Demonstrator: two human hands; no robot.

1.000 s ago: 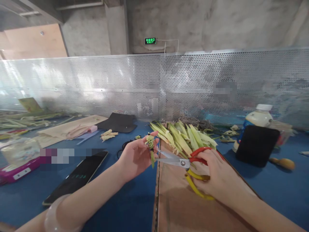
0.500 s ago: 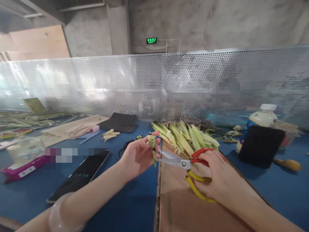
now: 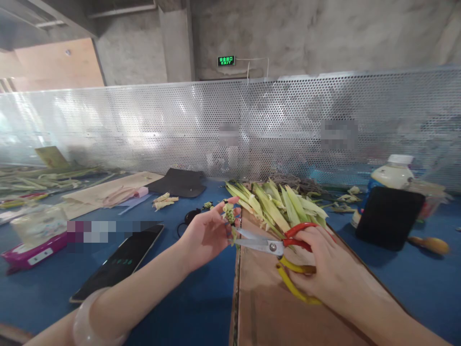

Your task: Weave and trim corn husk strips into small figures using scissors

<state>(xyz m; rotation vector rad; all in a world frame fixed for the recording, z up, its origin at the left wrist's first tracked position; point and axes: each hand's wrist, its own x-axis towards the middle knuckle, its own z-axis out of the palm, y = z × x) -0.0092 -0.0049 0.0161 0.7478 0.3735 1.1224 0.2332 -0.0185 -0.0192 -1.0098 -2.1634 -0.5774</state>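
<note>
My left hand (image 3: 205, 233) pinches a small woven green leaf piece (image 3: 229, 215) between thumb and fingertips, held above the blue table. My right hand (image 3: 324, 266) grips red and yellow handled scissors (image 3: 277, 247). Their steel blades are parted and point left, with the tips at the dangling strip of the leaf piece. A pile of green and yellow leaf strips (image 3: 277, 204) lies just behind the scissors, at the far end of a brown cardboard sheet (image 3: 266, 307).
A dark phone (image 3: 118, 266) lies left of my forearm, and a pink case (image 3: 32, 252) lies further left. At right stand a black pad (image 3: 389, 218) and a white bottle (image 3: 394, 175). A perforated metal screen (image 3: 144, 125) closes the table's far side.
The scissor blades have opened wider around the hanging strip. My left hand has raised the leaf piece slightly and spread its fingers a little.
</note>
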